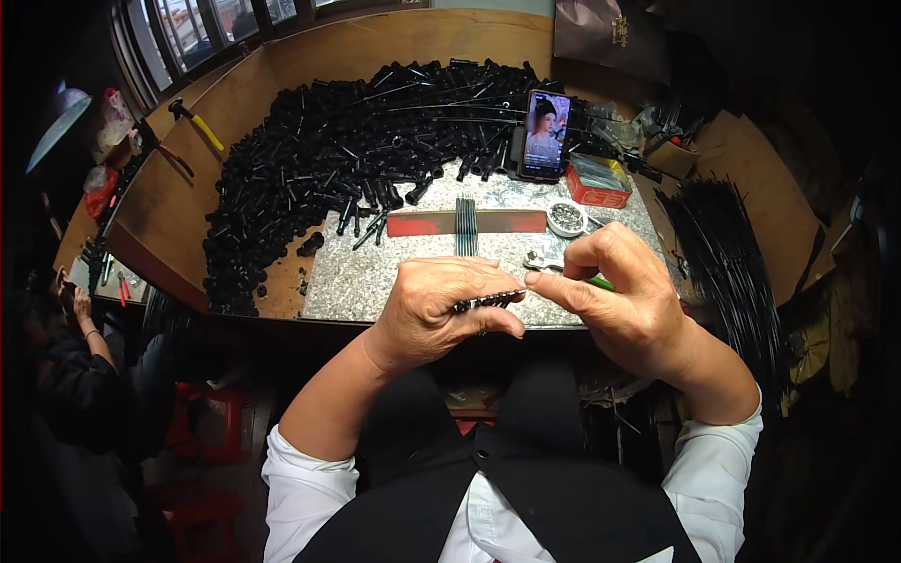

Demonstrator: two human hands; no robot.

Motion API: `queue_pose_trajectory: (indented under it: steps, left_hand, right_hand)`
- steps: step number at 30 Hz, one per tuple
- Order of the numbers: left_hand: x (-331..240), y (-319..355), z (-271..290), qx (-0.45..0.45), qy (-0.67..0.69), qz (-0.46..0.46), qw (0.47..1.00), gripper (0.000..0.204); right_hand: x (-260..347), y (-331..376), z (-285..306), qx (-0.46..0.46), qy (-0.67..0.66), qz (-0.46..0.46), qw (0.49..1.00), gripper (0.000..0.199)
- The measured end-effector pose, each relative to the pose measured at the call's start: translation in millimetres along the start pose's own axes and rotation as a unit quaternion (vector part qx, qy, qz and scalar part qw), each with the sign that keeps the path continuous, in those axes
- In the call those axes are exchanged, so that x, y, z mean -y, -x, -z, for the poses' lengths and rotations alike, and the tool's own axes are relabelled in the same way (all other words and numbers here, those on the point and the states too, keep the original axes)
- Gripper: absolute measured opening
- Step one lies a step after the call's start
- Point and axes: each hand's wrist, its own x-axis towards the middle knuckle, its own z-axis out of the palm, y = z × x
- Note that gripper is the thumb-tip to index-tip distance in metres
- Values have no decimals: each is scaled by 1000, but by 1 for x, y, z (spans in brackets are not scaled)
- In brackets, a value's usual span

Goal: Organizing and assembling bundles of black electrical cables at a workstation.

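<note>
My left hand (436,298) is wrapped around a bundle of thin dark rods (466,242). Their near ends show in a tight row under my fingers, and their far part lies across a red and dark strip (422,224) on the speckled board. Close to those ends is my right hand (624,291), its thumb and forefinger pinched together. Whatever sits in that pinch is too small to make out. Just beyond the right fingers lies a metal tool with a green handle (601,281), partly hidden by the hand. A small white dish of tiny metal pieces (566,219) stands farther off.
Black tubular parts (375,131) are heaped inside the wooden-walled bench (404,39). A phone (544,136) stands upright beside a red box (599,183). Long black rods (727,253) lie at the right. Yellow-handled pliers (205,131) hang on the left wall; another person's hand (83,308) shows far left.
</note>
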Motion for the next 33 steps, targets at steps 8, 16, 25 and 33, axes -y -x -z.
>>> queue_pose_trajectory:
  steps: [8,16,25,33]
  left_hand:
    - [3,1,-1,2,-20,-29,999,38]
    - [-2,5,-2,32,40,28,998,37]
    - [29,56,-21,129,-75,164,975,36]
    - [42,61,-25,250,-237,131,930,84]
  right_hand:
    - [6,2,-8,1,-127,-50,991,46]
    - [11,-15,-19,-37,-271,-71,959,51]
    - [3,-23,-36,7,-255,-41,966,18]
    - [-12,-56,3,-22,-260,8,965,9]
